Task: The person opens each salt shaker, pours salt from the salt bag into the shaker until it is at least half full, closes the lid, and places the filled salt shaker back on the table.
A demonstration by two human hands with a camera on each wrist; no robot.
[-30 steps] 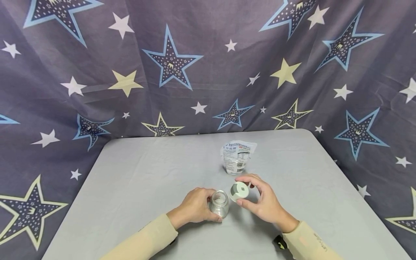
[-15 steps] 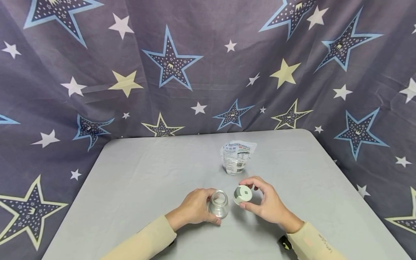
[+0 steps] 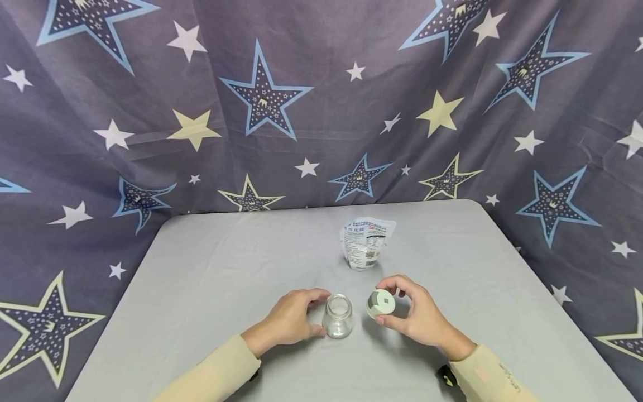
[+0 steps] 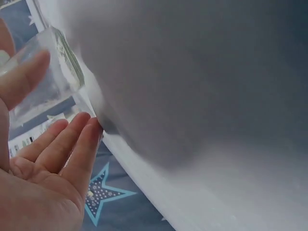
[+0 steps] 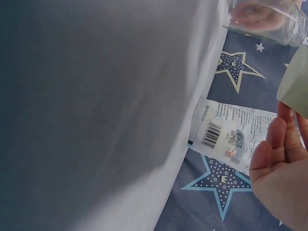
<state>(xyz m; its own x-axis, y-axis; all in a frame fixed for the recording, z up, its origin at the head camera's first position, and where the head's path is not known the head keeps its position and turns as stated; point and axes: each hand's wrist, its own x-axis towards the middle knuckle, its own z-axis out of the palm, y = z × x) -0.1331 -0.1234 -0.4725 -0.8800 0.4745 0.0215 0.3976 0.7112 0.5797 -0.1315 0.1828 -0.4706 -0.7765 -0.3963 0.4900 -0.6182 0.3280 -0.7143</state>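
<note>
From where I'm standing, the left sleeve [image 3: 216, 365] comes in at the near left of the glass jar [image 3: 339, 318], and the left hand [image 3: 286, 319] is where the real change is. A second ago its fingers and thumb wrapped the jar; now it has slid off leftward and lies just left of the glass, fingers loosely extended, thumb and fingers parted. Whether the thumb tip grazes the glass I can't tell.

The jar itself stands upright on the grey tabletop [image 3: 241, 268], its uncovered mouth facing up. It has hardly shifted, so I'd say it is steady enough to stand without that grip.

Behind the jar and a little to its right, the printed pouch [image 3: 364, 245] is where it was, untouched by either hand.

Right of the jar, near but apart from it, hangs the pale lid [image 3: 384, 301]. It has moved farther from the jar's mouth over this last second, leaving the opening unobstructed on that side. The right hand [image 3: 424, 317], farther right still, pinches the lid between thumb and fingers. By my reading, the uncapping is finished, though the lid isn't yet put down.
</note>
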